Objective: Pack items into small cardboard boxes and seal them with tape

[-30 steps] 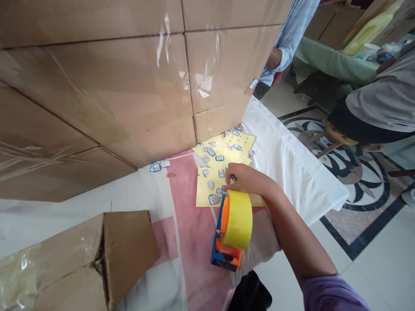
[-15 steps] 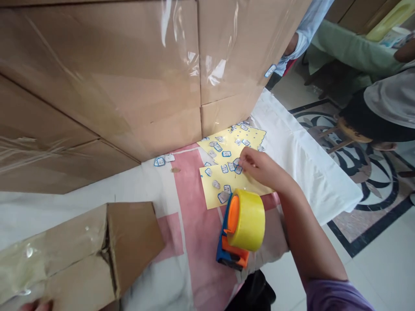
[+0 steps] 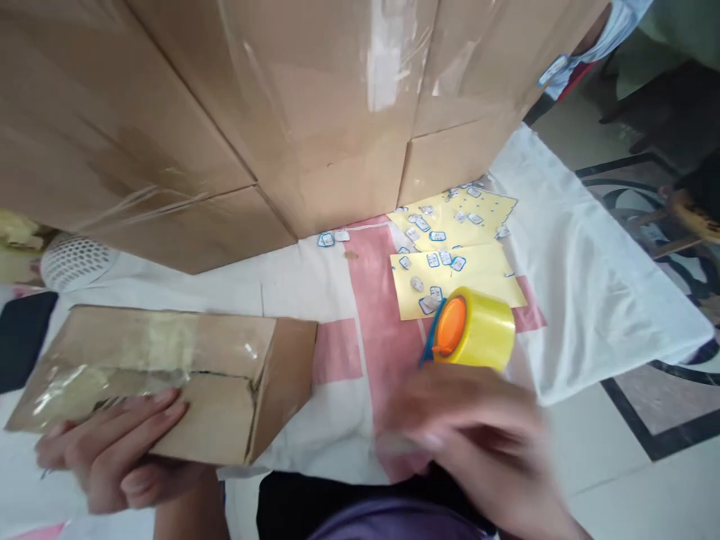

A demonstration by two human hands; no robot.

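My left hand [image 3: 121,450] rests at the near side of a small taped cardboard box [image 3: 219,412], fingers laid over its top and curled around the edge. To the right, my right hand [image 3: 478,435] is pinched and smeared by motion. A small pale sticker [image 3: 398,444] shows blurred at its fingertips. Just beyond that hand stands a tape dispenser with a yellow roll of tape [image 3: 487,330], its lower part hidden by the hand. Behind it lie yellow sheets [image 3: 478,281] bearing several small blue-edged stickers [image 3: 437,236].
A wall of large taped cartons [image 3: 337,135] fills the far side. Two small labels [image 3: 326,239] lie at its foot. A white perforated object [image 3: 79,261] and a dark flat item [image 3: 25,341] are at left. Another person's sleeve [image 3: 619,30] shows at upper right.
My right hand has left the yellow sheet with a sticker and come back toward me. My left hand has come into view on the small box. The view has swung left.
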